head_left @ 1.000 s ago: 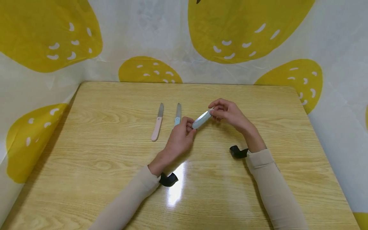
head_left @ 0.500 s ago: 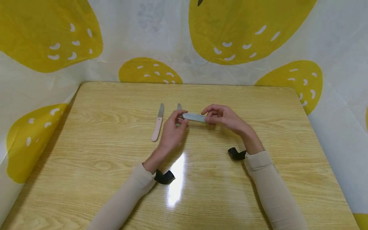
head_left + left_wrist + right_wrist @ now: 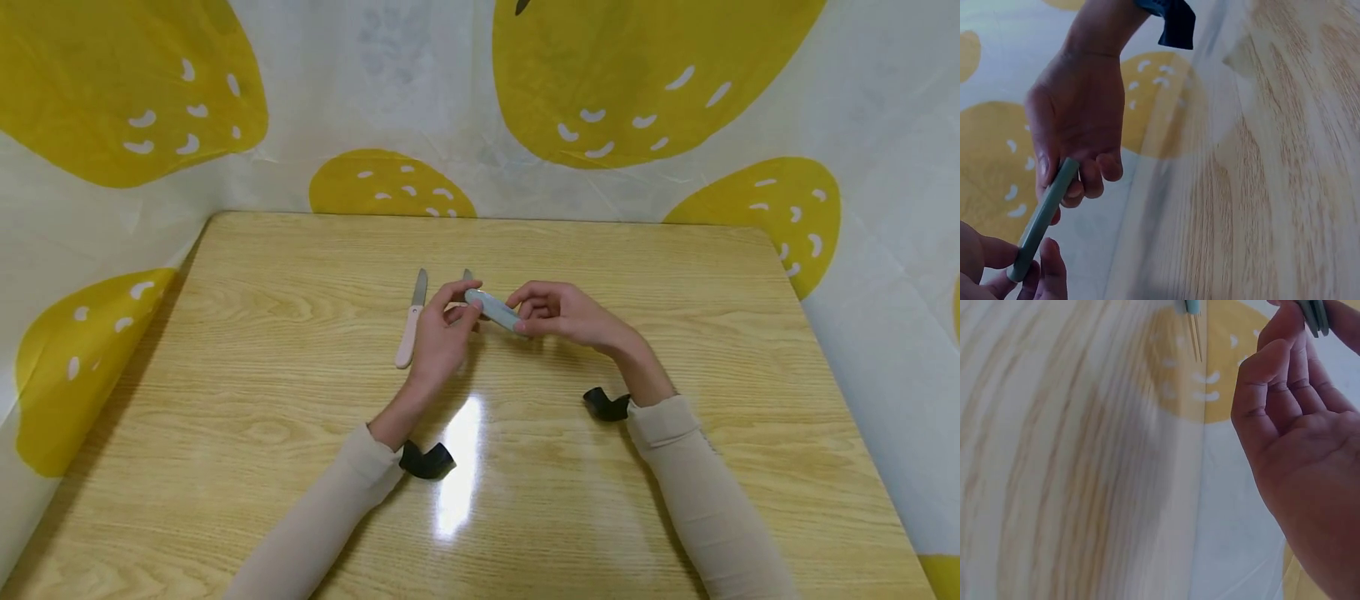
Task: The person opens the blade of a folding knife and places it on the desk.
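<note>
My left hand point(image 3: 441, 337) and my right hand point(image 3: 570, 315) hold a pale green folding knife point(image 3: 498, 312) between them, raised over the table. The left thumb and fingers pinch its left end; the right thumb and index finger pinch the lower right end. No blade sticks out of it. In the left wrist view the green handle point(image 3: 1041, 222) spans from one hand to the other. Two thin parallel sides with a slot between them show at the knife's end point(image 3: 1315, 315) in the right wrist view.
A pink-handled knife point(image 3: 407, 337), blade unfolded, lies on the wooden table point(image 3: 315, 467) left of my hands. Beside it lies a light blue knife point(image 3: 468, 274), mostly behind my left hand. A lemon-print sheet point(image 3: 585, 192) stands along the table's back edge.
The green knife has turned from slanting up to the right to slanting down to the right. Both hands have shifted left, and my left hand now hides most of the light blue knife.
</note>
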